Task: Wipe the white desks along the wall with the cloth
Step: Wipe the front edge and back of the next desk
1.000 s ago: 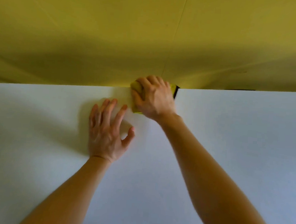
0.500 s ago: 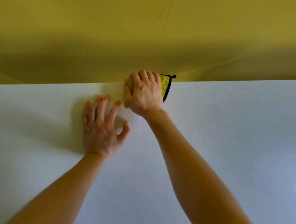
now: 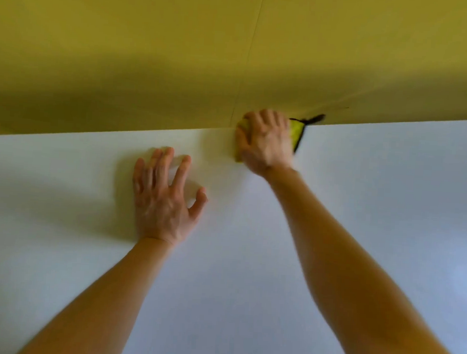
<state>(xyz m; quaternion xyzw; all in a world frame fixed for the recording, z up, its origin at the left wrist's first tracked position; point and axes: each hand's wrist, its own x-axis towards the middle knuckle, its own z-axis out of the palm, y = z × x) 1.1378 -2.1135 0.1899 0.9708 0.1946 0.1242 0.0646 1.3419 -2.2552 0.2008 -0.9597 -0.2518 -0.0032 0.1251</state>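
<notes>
The white desk (image 3: 361, 212) fills the lower part of the view and meets the yellow wall along its far edge. My right hand (image 3: 266, 140) grips a yellow cloth (image 3: 295, 130) with a black trim, pressing it down on the desk right at the wall. Most of the cloth is hidden under the hand; a black loop sticks out to its right. My left hand (image 3: 165, 197) rests flat on the desk with spread fingers, to the left of and nearer than the right hand.
The yellow wall (image 3: 152, 48) rises straight behind the desk's far edge, with a thin vertical seam (image 3: 250, 54) running down to just left of my right hand. Desk surface extends to both sides.
My right hand has slid the cloth to the right along the wall edge, and more of the cloth's black-trimmed corner shows. My left hand has stayed flat on the desk.
</notes>
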